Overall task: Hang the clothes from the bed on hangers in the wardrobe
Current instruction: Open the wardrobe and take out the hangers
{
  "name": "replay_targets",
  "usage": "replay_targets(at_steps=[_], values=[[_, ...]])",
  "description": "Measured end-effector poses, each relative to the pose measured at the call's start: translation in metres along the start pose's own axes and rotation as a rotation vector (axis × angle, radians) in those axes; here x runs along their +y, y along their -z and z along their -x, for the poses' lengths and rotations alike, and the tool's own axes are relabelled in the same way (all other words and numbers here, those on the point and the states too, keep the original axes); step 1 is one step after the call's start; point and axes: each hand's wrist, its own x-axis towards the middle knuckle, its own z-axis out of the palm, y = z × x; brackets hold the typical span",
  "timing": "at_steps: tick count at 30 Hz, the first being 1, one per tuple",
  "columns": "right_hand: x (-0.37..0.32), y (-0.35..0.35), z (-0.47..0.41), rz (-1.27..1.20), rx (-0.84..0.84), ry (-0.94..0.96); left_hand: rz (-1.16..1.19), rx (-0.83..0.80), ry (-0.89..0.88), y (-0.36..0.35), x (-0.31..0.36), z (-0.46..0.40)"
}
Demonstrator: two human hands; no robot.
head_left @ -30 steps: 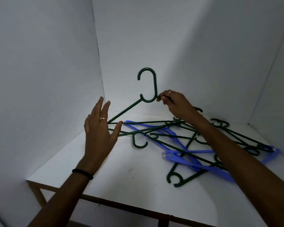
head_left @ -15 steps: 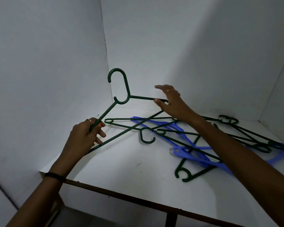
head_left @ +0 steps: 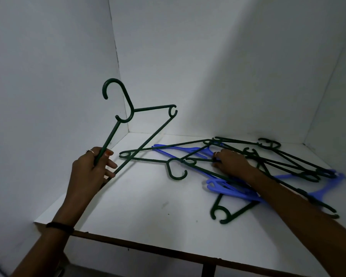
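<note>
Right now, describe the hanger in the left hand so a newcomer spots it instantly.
Start at the white wardrobe shelf, then its back-left corner. There the left hand grips one arm of a dark green plastic hanger. It alone is raised upright off the shelf; the other green and blue hangers lie flat in a tangle.

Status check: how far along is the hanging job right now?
Early. Done: one green hanger is lifted clear of the pile, gripped by the left hand. In hand: the right hand reaches into the tangled green and blue hangers on the shelf, touching one. Left: no clothes are in view and nothing is hung.
</note>
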Motion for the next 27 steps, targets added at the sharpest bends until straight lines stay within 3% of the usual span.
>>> replay_targets(at_steps=[10,13,16,21,27], values=[[-0.001,0.024,0.017,-0.015,0.167,0.131,0.063,-0.033,-0.002,-0.02,0.013,-0.011],[-0.006,0.05,0.028,-0.148,0.258,0.122,0.084,-0.039,-0.003,-0.025,0.017,-0.015],[-0.014,0.081,0.038,-0.261,0.247,0.185,0.098,-0.05,-0.008,-0.028,0.02,-0.017],[-0.049,0.112,0.057,-0.064,0.237,0.387,0.169,-0.152,0.028,-0.035,0.028,-0.018],[-0.095,0.103,0.056,0.212,0.497,0.835,0.269,-0.384,0.099,-0.043,0.056,-0.012]])
